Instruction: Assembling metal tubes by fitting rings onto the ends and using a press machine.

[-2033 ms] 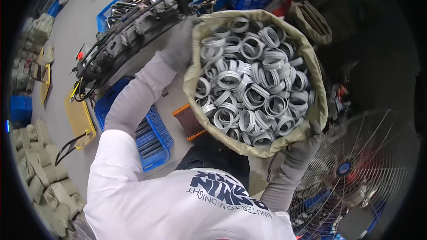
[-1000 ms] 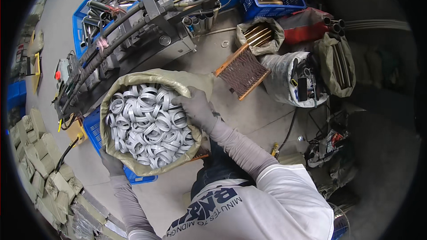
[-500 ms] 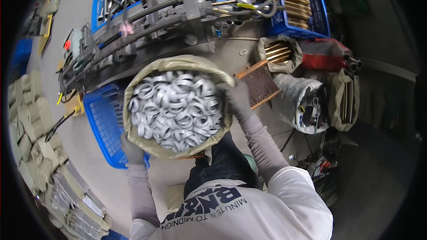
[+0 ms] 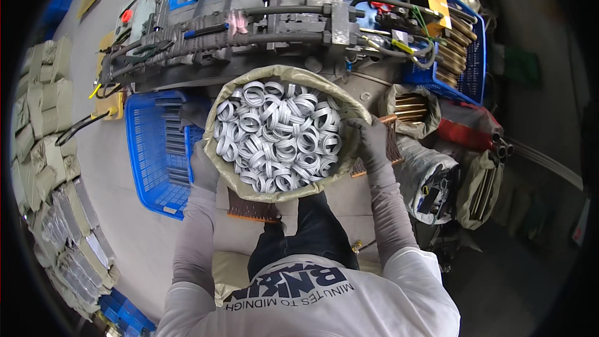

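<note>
Your 2 gloved hands, left hand (image 4: pixel 203 170) and right hand (image 4: pixel 372 143), grip the sack (image 4: pixel 284 190) of metal rings (image 4: pixel 279 137) by its rim.

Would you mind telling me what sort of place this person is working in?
Most likely a small factory or metalwork shop: a sack full of metal rings held by both gloved hands, a grimy machine ahead, and blue crates of metal parts on the concrete floor.
</note>
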Demonstrator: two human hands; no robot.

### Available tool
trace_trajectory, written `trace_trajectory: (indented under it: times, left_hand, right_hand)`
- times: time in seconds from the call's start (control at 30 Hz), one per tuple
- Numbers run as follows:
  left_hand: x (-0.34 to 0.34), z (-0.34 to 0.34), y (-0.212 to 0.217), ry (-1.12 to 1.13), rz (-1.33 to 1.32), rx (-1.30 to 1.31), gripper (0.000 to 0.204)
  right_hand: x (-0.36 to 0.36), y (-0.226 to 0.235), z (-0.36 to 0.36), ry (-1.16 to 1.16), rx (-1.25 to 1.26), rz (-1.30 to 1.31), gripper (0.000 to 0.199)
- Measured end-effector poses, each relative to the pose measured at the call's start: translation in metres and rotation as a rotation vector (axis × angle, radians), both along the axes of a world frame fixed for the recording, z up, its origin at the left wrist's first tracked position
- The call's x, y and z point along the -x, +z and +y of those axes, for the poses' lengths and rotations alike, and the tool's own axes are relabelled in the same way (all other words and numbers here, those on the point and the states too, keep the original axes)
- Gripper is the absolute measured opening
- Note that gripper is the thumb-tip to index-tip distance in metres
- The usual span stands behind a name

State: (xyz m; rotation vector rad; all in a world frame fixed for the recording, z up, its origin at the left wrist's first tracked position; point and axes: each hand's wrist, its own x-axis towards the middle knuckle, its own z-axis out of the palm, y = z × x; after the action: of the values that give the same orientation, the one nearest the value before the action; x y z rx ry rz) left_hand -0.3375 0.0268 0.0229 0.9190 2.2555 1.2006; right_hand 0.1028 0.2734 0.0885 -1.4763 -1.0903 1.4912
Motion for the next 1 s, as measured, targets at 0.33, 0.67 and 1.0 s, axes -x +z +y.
trace_trajectory:
  times: [0.33, 0.67, 1.0]
  left_hand:
    - [-0.129, 0.080, 0.074, 0.170, -0.715, -0.328, 0.041]
    - [-0.218, 0.126, -0.024, -0.057, 0.286, -0.075, 0.024]
    - [-0.148, 0.106, 0.013, 0.050, -0.381, -0.303, 0.029]
  right_hand:
    - [-0.099, -0.005, 0.033, 0.131, -0.085, -0.164, 0.028]
    - [-0.168, 0.031, 0.077, -0.012, 0.123, -0.018, 0.033]
    - [-0.134, 0.000, 0.067, 0.132, -0.211, -0.313, 0.029]
